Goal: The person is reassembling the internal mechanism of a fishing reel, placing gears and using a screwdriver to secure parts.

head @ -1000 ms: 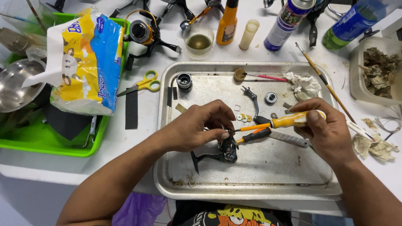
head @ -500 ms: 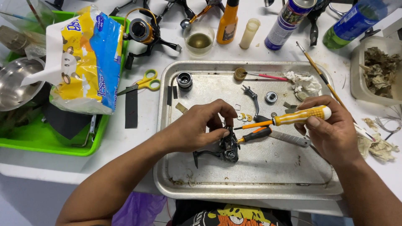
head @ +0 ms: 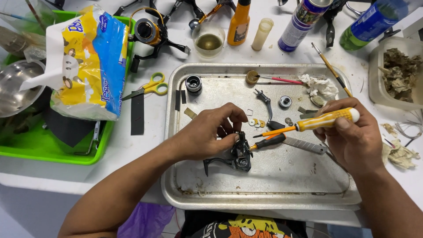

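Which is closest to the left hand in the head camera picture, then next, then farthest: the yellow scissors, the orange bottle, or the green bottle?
From the left hand:
1. Yellow scissors, just off the tray's left edge, nearest.
2. Orange bottle, standing behind the tray, farther.
3. Green bottle, lying at the top right corner, farthest.

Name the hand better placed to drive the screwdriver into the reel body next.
Right. The right hand already grips the yellow-handled screwdriver, tip pointing toward the reel body, while the left hand steadies it.

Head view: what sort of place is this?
Likely a fishing-reel repair bench: a stripped reel body on a metal tray, another spinning reel behind, and a spray can alongside.
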